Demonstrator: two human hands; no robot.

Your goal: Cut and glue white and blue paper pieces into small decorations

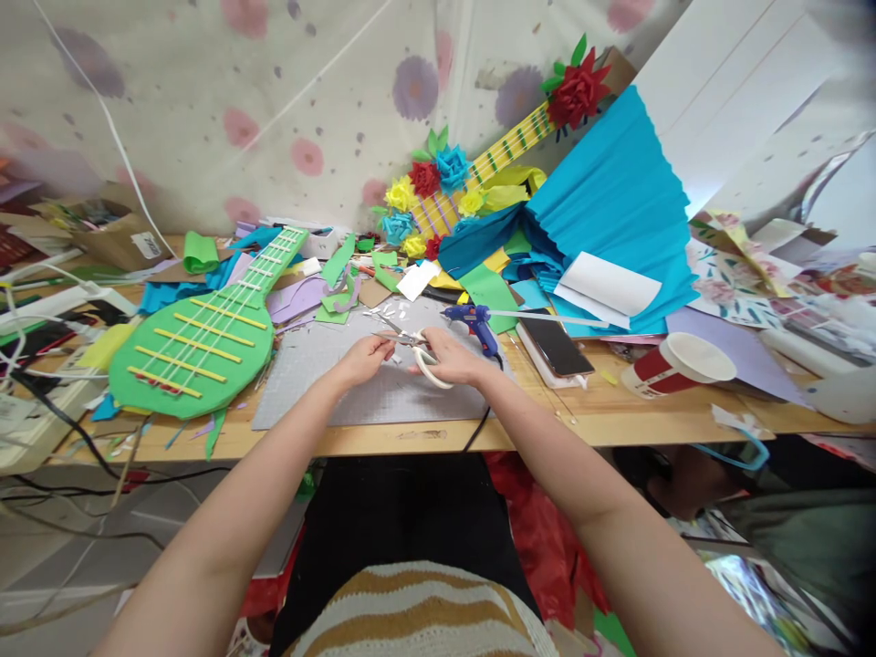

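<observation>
In my right hand (452,354) is a pair of scissors (433,374) with white handles, its blades apart and pointing left. My left hand (365,359) is closed in a pinch close to the blade tips; whatever it grips is too small to name. Both hands are over a grey cutting mat (307,388) scattered with small white scraps. Just right of the scissors, a blue glue gun (479,327) lies with a long whitish glue stick (547,317) pointing right from its back.
A green paper lute (198,351) with yellow strips lies left. Behind stands a flower-trimmed paper guitar (438,212) beside blue crepe paper (609,210). To the right are a phone (556,343) and a paper cup (677,367). A black cord (479,427) hangs over the table's front edge.
</observation>
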